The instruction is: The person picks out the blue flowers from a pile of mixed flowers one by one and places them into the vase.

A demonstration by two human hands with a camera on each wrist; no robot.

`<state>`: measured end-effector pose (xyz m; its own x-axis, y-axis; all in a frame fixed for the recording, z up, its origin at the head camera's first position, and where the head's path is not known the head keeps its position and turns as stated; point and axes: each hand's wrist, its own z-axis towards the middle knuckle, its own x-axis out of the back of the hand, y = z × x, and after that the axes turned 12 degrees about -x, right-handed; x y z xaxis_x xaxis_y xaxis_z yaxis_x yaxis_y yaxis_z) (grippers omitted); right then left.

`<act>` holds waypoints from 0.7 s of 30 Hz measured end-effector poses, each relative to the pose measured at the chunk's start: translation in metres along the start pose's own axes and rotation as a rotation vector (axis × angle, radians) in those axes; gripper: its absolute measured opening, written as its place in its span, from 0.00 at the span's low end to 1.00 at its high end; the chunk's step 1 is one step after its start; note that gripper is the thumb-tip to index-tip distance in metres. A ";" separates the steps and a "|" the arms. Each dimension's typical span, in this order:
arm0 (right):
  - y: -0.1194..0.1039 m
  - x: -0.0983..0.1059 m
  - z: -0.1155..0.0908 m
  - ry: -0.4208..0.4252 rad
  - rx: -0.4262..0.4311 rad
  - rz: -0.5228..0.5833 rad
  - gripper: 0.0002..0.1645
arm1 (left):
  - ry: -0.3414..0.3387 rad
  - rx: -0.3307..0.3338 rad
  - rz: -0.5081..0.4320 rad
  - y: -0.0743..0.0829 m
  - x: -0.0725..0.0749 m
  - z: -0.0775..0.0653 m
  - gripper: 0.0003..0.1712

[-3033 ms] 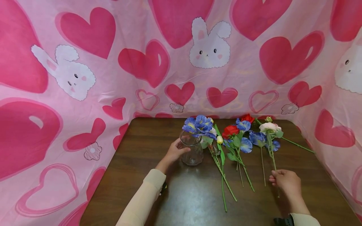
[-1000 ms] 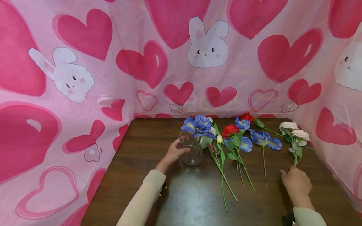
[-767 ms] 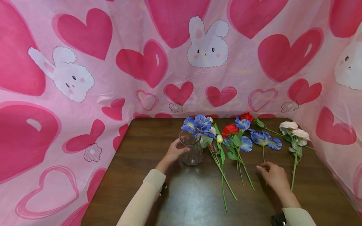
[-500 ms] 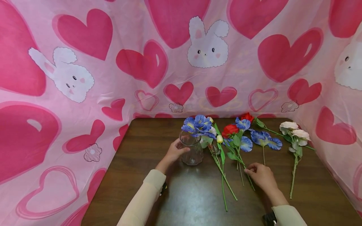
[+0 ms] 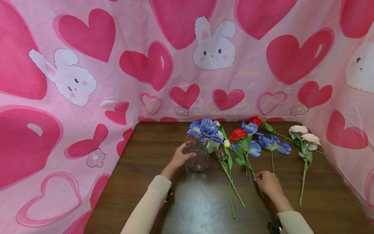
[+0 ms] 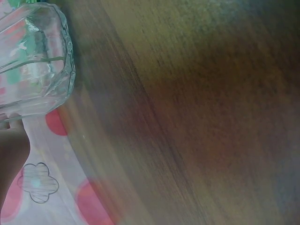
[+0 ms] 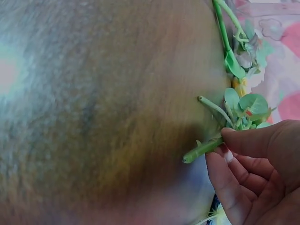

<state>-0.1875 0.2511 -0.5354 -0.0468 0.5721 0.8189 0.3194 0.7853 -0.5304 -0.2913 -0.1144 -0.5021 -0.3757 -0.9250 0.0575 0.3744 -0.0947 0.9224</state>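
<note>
My left hand (image 5: 179, 158) grips a clear glass vase (image 5: 200, 162), thumb and fingers round its left side. The vase stands upright, and the blue iris (image 5: 204, 128) overlaps its rim in the head view. In the left wrist view the ribbed glass of the vase (image 6: 35, 101) fills the upper left corner. My right hand (image 5: 268, 183) pinches the lower stem of a red rose (image 5: 238, 135) between thumb and fingertips. Up close, the cut end of that green stem (image 7: 199, 152) pokes out past the fingers.
Right of the vase lie white flowers and a pale yellow tulip (image 5: 227, 144). More blue irises (image 5: 270, 143) and another red rose (image 5: 255, 122) lie behind my right hand. Pale pink roses (image 5: 309, 139) rest near the right table edge. A heart-patterned cloth (image 5: 216, 78) hangs behind the table.
My right hand has laid the pale pink roses down at the right, then moved left and taken the red rose's stem. The left hand and the vase stay put.
</note>
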 end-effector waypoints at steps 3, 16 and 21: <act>0.000 0.001 0.000 0.002 -0.009 -0.006 0.06 | 0.004 0.002 0.000 0.000 0.000 0.000 0.32; -0.005 0.010 -0.002 0.080 0.038 0.000 0.06 | 0.004 0.031 -0.021 -0.001 0.000 0.001 0.32; -0.012 0.013 -0.005 0.098 0.063 0.007 0.07 | -0.003 0.034 -0.015 0.000 0.000 0.001 0.32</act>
<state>-0.1875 0.2484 -0.5172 0.0488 0.5540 0.8311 0.2591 0.7966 -0.5462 -0.2926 -0.1140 -0.5017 -0.3836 -0.9224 0.0446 0.3400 -0.0961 0.9355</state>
